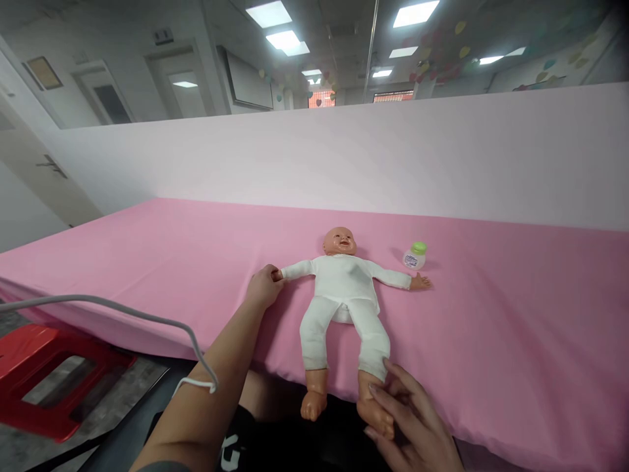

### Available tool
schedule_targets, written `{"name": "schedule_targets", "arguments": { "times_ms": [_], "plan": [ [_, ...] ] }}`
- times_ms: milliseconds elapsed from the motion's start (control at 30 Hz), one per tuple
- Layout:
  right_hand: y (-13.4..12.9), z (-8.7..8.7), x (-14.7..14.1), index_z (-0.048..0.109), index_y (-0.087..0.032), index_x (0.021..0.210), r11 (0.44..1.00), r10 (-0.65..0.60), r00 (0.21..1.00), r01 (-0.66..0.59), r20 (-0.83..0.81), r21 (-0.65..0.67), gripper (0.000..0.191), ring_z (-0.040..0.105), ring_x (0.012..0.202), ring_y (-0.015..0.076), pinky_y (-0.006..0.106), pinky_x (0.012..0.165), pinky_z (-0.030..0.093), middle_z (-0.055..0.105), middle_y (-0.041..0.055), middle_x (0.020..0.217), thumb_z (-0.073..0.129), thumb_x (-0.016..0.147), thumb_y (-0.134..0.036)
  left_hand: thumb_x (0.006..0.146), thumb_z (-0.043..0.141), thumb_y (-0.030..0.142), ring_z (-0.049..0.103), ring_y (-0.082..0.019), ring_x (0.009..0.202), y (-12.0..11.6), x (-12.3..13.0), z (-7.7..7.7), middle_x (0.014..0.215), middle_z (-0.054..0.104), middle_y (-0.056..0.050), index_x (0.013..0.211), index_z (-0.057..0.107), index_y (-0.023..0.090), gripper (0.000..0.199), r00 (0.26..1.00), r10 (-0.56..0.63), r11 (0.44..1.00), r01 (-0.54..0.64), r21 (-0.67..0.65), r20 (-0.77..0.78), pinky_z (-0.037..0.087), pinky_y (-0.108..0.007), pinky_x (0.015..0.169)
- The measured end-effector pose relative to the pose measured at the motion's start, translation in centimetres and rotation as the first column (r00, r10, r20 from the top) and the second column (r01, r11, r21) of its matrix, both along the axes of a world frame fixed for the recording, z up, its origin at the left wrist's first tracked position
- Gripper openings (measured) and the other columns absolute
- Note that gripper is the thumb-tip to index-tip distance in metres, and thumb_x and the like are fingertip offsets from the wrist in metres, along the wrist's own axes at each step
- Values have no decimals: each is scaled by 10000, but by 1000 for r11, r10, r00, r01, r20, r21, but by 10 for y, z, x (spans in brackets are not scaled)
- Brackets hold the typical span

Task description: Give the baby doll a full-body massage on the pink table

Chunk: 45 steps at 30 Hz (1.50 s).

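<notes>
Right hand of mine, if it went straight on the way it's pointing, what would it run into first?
Your right hand would most likely meet the doll's lower leg first. The fingertips look on or almost against it, though one view leaves the depth unclear.

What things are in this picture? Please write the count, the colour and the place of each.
Doll: one, tan with white clothes, lying face up
Small jar: one, clear with green lid, beside the doll's outstretched arm
Cloth: one, pink, under the doll
Low wall: one, white, behind the cloth
Stool: one, red, lower left
Cable: one, whitish, crossing the left forearm
Ceiling lights: several, white, top
Heart decorations: several, mixed colours, upper right
Doors: three, pale, left side
Left hand: one, bare, at the doll's hand
Right hand: one, bare, at the doll's lower leg
</notes>
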State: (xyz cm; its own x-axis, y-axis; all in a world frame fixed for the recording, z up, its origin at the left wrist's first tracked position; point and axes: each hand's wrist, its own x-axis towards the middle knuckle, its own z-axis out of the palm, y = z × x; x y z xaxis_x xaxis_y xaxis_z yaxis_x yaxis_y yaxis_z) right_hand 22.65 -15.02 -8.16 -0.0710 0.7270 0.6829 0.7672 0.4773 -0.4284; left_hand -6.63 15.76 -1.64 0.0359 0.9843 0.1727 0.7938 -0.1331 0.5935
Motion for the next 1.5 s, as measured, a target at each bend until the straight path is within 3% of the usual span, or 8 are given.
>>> {"name": "schedule_targets", "arguments": {
  "times_ms": [200,333,500,667,933,1167,1333,1500],
  "plan": [
    [-1,15,6,545,-324,1508,988,52,964,-87,-260,-124,561,499,1443,428,574,1047,577,445,122,1642,652,970,-439,728,849,420,680,-194,789,5,-1,-4,973,740,-66,1120,678,217,474,901,87,996,-74,-46,426,496,-284,666],
    [1,19,13,525,-339,1502,953,143,865,-251,-482,-168,517,534,1407,446,609,1024,579,338,125,1702,588,1004,-462,708,872,412,662,-157,706,13,-6,-10,874,718,-64,1081,680,155,492,607,114,993,-60,-97,786,509,-272,634],
    [0,16,13,549,-341,1457,907,173,692,-390,-701,-161,432,642,1298,421,575,989,608,191,120,1754,508,1041,-449,818,770,332,657,-145,654,21,-3,-16,758,693,-61,997,681,136,281,468,162,987,-53,-155,869,532,-281,631],
    [2,19,15,577,-336,1418,916,160,656,-378,-737,-138,399,551,1402,413,548,971,628,206,98,1751,453,1058,-457,886,681,260,708,-160,738,22,11,-10,868,718,-94,1104,622,140,256,423,193,981,-81,-175,886,588,-304,689],
    [33,59,23,626,-288,1389,922,176,756,-350,-630,-163,389,459,1475,406,591,1047,567,366,137,1682,544,1039,-437,934,662,345,708,-175,805,3,46,31,1039,741,-126,1250,654,139,378,630,75,994,-106,-10,773,609,-341,755],
    [76,85,19,590,-310,1422,919,233,856,-349,-461,-182,382,301,1570,362,615,1148,459,451,127,1632,524,1059,-408,948,657,339,730,-190,906,-18,97,46,1055,792,-46,1221,735,244,299,967,-121,961,59,269,222,565,-313,881],
    [96,93,14,594,-322,1392,930,236,900,-318,-366,-184,345,324,1564,339,618,1186,404,481,112,1613,532,1061,-399,968,642,292,714,-222,1092,-33,120,36,1254,754,-66,1232,734,242,284,936,-293,869,346,353,-198,542,-323,945],
    [103,94,8,610,-300,1372,928,218,893,-315,-394,-199,336,351,1553,335,568,1165,452,459,130,1628,550,1056,-396,987,615,280,714,-216,1101,-37,125,25,1292,741,-57,1266,713,248,297,892,-320,848,420,324,-319,550,-314,904]
  ]
}}
